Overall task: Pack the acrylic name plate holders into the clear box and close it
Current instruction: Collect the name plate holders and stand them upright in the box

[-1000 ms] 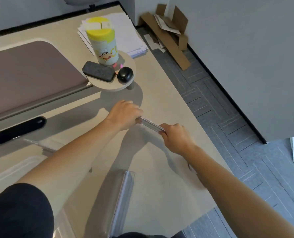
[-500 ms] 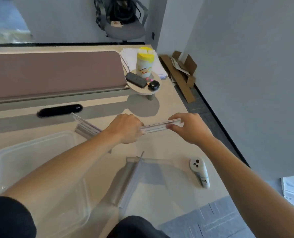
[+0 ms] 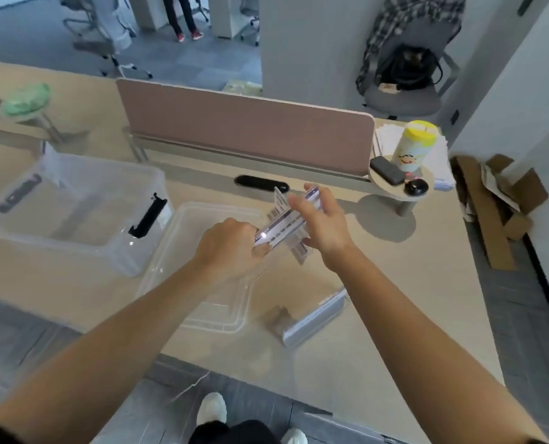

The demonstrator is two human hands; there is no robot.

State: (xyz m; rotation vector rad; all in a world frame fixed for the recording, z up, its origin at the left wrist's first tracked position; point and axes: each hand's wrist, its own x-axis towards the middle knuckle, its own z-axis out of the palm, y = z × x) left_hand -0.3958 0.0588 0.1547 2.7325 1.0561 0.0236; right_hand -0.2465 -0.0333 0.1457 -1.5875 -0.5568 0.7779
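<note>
Acrylic holder [image 3: 286,221] held btwn L hand [image 3: 231,246] & R hand [image 3: 322,224].

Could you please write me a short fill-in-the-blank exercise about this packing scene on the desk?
1. The name plate holder in the air is held by ____ hands.
2. The clear box has a ____ latch on its near end.
3. The box's lid lies flat on the ____.
4. The cylindrical container on the round shelf has a ____ cap.

Missing words: both; black; desk; yellow

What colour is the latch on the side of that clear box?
Black. The latch shows plainly against the clear box in the head view, the only view here.
</note>
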